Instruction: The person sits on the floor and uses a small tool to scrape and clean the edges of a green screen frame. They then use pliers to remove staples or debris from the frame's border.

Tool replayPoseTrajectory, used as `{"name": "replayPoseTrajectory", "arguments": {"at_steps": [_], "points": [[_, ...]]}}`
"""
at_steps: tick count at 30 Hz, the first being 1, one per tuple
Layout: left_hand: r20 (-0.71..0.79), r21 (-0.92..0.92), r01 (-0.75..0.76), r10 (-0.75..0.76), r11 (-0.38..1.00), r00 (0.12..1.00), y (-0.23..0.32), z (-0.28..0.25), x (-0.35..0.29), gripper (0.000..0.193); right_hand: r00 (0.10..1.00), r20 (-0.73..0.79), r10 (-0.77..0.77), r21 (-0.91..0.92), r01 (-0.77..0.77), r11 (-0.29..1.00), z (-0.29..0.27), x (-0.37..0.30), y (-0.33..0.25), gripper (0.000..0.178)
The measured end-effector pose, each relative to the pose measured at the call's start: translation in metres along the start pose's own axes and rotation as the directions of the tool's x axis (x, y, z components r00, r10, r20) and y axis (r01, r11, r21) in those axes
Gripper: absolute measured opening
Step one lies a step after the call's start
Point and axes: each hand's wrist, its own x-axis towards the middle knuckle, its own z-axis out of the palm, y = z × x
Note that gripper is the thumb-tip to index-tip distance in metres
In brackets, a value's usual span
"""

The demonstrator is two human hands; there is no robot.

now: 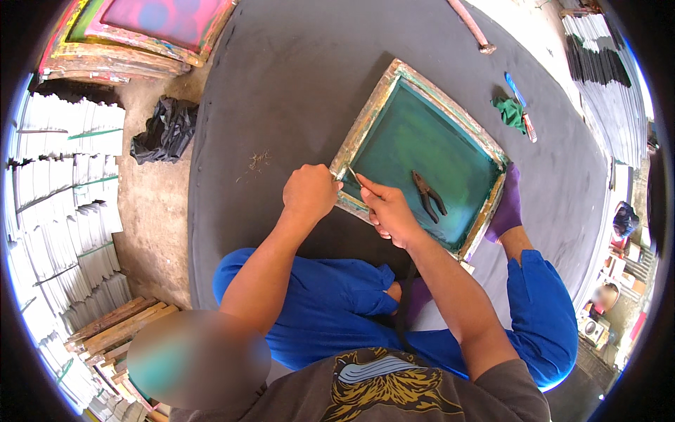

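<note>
A screen-printing frame (362,130) of worn, paint-stained wood, with dark green mesh, lies tilted on a dark table in front of me. My left hand (309,191) is closed at its left corner, thumb and fingers against the wood. Just right of it, my right hand (391,212) grips a thin pointed tool (354,174), its tip near the inner edge of that corner. The tool's handle is hidden in my fist. Dark-handled pliers (427,197) rest on the mesh. My foot in a purple sock (505,204) touches the frame's right side.
A hammer (484,43) lies at the far edge. Right of the frame are a green cloth (509,114) and a blue cutter (515,89). Small thin scraps (259,162) lie to the left. Beyond the table are a black plastic bag (165,130), stacked frames (126,60) and bundled sheets (81,179).
</note>
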Motion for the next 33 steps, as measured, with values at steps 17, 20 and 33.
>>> {"name": "replayPoseTrajectory", "arguments": {"at_steps": [17, 20, 33], "points": [[-0.038, -0.082, -0.018, 0.015, 0.996, 0.999, -0.007, -0.001, 0.0, 0.039, 0.929, 0.0, -0.37, -0.641, 0.284, 0.713, -0.005, 0.009, 0.013, 0.049], [-0.049, -0.083, -0.023, 0.019, 0.996, 0.999, -0.006, 0.002, 0.001, 0.039, 0.86, 0.049, -0.508, -0.799, 0.339, 0.496, -0.016, 0.013, 0.013, 0.049], [-0.039, -0.095, -0.041, 0.038, 0.995, 0.999, -0.008, -0.001, 0.003, 0.04, 0.978, 0.197, 0.074, 0.088, -0.093, 0.992, -0.026, 0.012, -0.011, 0.049]]}}
